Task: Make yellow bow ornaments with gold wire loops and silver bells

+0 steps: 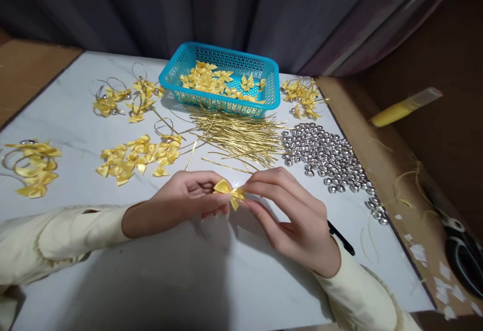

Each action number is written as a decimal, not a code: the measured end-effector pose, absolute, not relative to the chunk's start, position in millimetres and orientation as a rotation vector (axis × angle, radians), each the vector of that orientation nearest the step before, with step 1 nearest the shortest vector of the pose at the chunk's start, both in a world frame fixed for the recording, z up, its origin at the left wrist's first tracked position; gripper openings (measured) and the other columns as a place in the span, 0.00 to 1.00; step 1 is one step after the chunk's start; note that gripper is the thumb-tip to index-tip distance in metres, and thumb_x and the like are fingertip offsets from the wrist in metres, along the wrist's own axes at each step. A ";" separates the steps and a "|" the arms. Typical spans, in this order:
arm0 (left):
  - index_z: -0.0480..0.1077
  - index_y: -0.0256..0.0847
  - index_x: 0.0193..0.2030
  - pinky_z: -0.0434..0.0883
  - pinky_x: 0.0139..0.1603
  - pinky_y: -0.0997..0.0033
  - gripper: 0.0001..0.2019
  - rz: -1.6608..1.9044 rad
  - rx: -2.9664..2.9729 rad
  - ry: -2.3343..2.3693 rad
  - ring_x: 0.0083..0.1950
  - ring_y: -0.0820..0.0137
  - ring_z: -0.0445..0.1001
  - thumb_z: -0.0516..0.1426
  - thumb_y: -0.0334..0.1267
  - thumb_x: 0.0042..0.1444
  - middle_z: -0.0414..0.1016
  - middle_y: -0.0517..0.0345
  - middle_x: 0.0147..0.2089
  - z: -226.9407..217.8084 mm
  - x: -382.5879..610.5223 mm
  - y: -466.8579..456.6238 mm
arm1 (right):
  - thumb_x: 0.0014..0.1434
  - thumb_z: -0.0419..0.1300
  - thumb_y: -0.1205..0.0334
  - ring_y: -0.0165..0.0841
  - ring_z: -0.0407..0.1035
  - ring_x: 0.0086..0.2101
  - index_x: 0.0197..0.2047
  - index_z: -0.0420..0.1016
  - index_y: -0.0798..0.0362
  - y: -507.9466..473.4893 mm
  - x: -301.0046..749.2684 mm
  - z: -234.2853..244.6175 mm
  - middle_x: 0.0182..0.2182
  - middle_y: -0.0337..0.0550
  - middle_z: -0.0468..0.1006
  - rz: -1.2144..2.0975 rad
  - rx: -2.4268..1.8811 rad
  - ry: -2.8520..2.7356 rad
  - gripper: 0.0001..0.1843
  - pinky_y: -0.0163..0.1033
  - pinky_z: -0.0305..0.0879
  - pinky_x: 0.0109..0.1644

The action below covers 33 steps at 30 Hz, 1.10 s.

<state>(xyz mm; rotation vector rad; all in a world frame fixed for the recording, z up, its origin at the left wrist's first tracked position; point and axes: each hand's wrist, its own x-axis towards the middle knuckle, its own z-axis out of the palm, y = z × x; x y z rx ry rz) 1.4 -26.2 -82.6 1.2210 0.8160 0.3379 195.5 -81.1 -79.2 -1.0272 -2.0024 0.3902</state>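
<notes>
Between my two hands, just above the white board, is a small yellow ribbon bow (235, 196). My left hand (192, 195) pinches its left loop between thumb and fingers. On the other side, the thumb and fingertips of my right hand (289, 210) close on its right loop. Straight ahead of the hands lies a pile of gold cords (241, 137). Several loose yellow bows (141, 155) sit to the left of it, and a heap of small silver bells or beads (326, 155) spreads to the right; their exact kind is unclear.
A blue plastic basket (277, 87) holding more bows stands at the back. Bows with looped cords (35, 167) lie at the left, with others (302, 94) at the back right. A black pen-like object (341, 238) is partly behind my right hand. Scissors (462, 250) lie far right.
</notes>
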 end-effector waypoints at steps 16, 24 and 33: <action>0.70 0.36 0.29 0.63 0.25 0.80 0.12 0.306 1.312 0.852 0.25 0.77 0.64 0.58 0.44 0.53 0.69 0.61 0.26 -86.8 3.0 -25.0 | 0.54 0.54 0.79 0.38 0.67 0.35 0.42 0.70 0.63 -80.7 195.3 -90.6 0.36 0.55 0.75 0.117 -1.000 -2.191 0.12 0.43 0.66 0.36; 0.67 0.36 0.27 0.59 0.23 0.81 0.13 0.314 1.427 0.929 0.23 0.78 0.60 0.58 0.46 0.51 0.64 0.64 0.21 -86.7 6.7 -28.4 | 0.58 0.51 0.75 0.36 0.65 0.32 0.39 0.71 0.63 -80.2 190.3 -90.2 0.34 0.53 0.75 0.070 -1.058 -2.304 0.09 0.41 0.65 0.32; 0.67 0.36 0.26 0.56 0.22 0.81 0.11 0.234 1.395 0.921 0.22 0.78 0.58 0.59 0.43 0.49 0.62 0.66 0.20 -87.0 5.8 -25.0 | 0.60 0.50 0.72 0.33 0.67 0.34 0.36 0.72 0.57 -81.7 187.2 -82.4 0.31 0.48 0.74 0.607 -1.143 -2.042 0.09 0.39 0.67 0.37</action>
